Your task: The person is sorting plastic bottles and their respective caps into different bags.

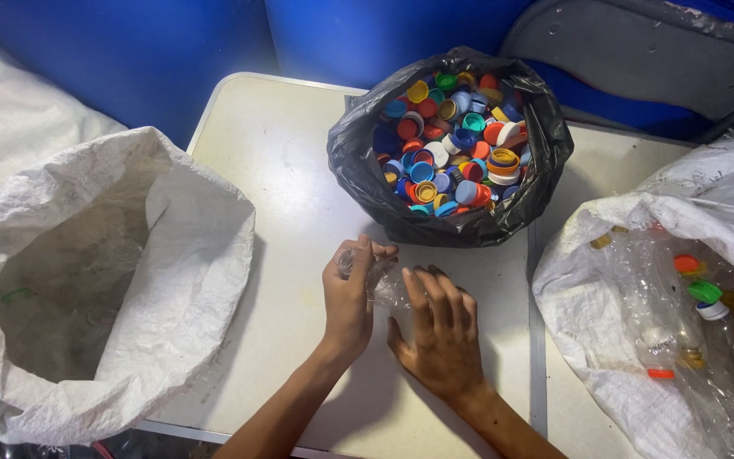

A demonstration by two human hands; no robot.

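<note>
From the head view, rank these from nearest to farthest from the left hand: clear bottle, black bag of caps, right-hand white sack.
1. Clear bottle, in the left hand itself.
2. Black bag of caps, up and right.
3. Right-hand white sack, far right.

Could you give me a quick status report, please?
Both hands, left and right, on clear bottle. Cap bag just beyond. Nothing in the way.

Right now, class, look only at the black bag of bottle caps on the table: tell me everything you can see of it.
The black bag is thin, glossy, crinkled plastic, standing open on the pale table, its rim rolled outward. It is heaped with loose bottle caps in blue, red, orange, yellow, green and white. It sits at the table's far side, just beyond the left hand and right hand, which do not touch it.
</note>
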